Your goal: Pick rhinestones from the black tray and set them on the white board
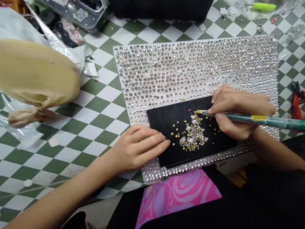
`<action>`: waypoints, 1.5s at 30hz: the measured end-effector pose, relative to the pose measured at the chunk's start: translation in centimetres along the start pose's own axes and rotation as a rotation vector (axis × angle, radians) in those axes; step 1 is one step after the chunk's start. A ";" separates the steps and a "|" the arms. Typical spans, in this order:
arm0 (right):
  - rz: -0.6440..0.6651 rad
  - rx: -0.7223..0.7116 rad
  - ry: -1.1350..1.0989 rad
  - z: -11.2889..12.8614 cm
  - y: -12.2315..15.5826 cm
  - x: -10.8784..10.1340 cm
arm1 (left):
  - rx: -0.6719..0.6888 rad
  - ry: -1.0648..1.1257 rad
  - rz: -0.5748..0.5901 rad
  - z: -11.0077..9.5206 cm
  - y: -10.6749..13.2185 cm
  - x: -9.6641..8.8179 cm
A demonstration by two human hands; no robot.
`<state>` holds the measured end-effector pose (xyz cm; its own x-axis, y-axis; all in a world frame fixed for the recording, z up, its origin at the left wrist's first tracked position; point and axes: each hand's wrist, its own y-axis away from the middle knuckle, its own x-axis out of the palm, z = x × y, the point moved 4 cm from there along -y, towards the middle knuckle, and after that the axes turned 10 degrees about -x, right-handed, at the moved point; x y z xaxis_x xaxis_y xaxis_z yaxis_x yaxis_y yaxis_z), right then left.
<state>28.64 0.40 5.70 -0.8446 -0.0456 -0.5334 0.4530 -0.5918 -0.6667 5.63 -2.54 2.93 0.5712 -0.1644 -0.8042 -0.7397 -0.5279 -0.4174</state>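
Note:
A black ridged board (pixel 166 156) lies on a white sheet (pixel 164 68) set with rows of clear rhinestones. Loose silver and gold rhinestones (pixel 194 135) are heaped on the board, with a few scattered around the heap. My left hand (pixel 139 146) lies flat with stretched fingers, its fingertips on the board's left edge. Pinched in my right hand (pixel 238 109) is a green pencil (pixel 271 121) with a yellow tip. That tip points left, at the top of the heap, and I cannot tell whether a stone sticks to it.
A tan knotted bag (pixel 38 74) sits at the left on a green-and-white checkered table (pixel 105 108). A dark case (pixel 88 16) and a black object (pixel 160 9) stand at the back. Red-handled pliers (pixel 296 106) lie at the right. Pink-and-purple patterned material (pixel 178 197) is in front.

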 end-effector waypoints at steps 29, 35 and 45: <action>-0.313 0.250 0.414 -0.7 1.7 -1.9 | 0.002 -0.001 -0.011 0.0 0.0 0.1; -0.272 0.338 0.504 -1.1 1.4 -1.9 | 0.000 0.009 -0.005 0.0 0.1 0.1; -0.229 0.371 0.486 -1.3 1.4 -1.8 | -0.001 -0.002 -0.010 0.1 0.3 0.3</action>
<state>31.19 0.69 5.10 -0.6432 0.4324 -0.6319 0.0751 -0.7857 -0.6141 5.54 -2.69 2.56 0.5781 -0.1576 -0.8006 -0.7335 -0.5302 -0.4252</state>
